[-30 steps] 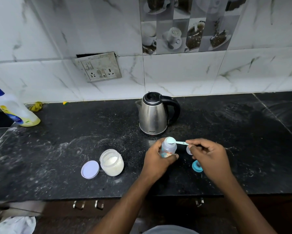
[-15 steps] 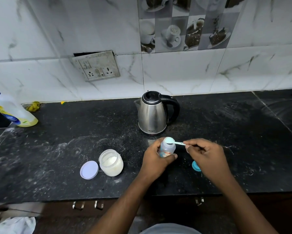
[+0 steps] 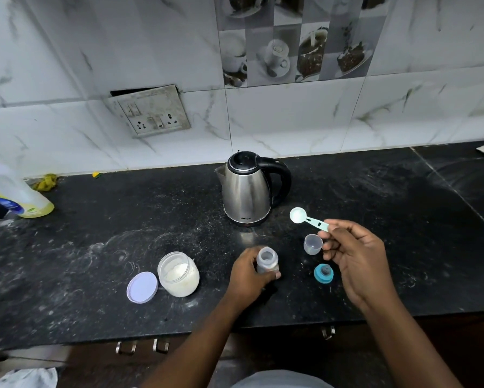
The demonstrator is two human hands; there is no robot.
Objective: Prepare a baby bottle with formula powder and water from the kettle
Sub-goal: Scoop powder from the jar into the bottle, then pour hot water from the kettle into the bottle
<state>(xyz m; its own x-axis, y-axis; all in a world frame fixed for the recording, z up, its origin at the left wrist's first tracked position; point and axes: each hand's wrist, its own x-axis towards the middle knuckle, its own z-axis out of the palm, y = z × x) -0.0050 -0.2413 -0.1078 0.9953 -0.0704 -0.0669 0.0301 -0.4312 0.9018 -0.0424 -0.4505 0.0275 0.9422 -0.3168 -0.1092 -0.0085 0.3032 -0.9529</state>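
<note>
The left hand (image 3: 249,275) is wrapped around a small clear plastic baby bottle (image 3: 267,260), which stands upright and uncapped on the black speckled stone counter (image 3: 95,247). The right hand (image 3: 355,261) pinches the handle of a pale teal plastic measuring scoop (image 3: 308,217) between thumb and fingers, holding it above the counter with its round bowl facing up, to the right of the bottle and just in front of the kettle. Just under that hand sit a small clear plastic cap (image 3: 312,244) and a teal bottle collar with its teat (image 3: 323,273). Behind them stands the stainless steel electric kettle with a black handle (image 3: 249,189), lid closed. Left of the bottle is an open clear jar of white formula powder (image 3: 178,273), its lilac round lid (image 3: 142,287) lying just beside it.
</note>
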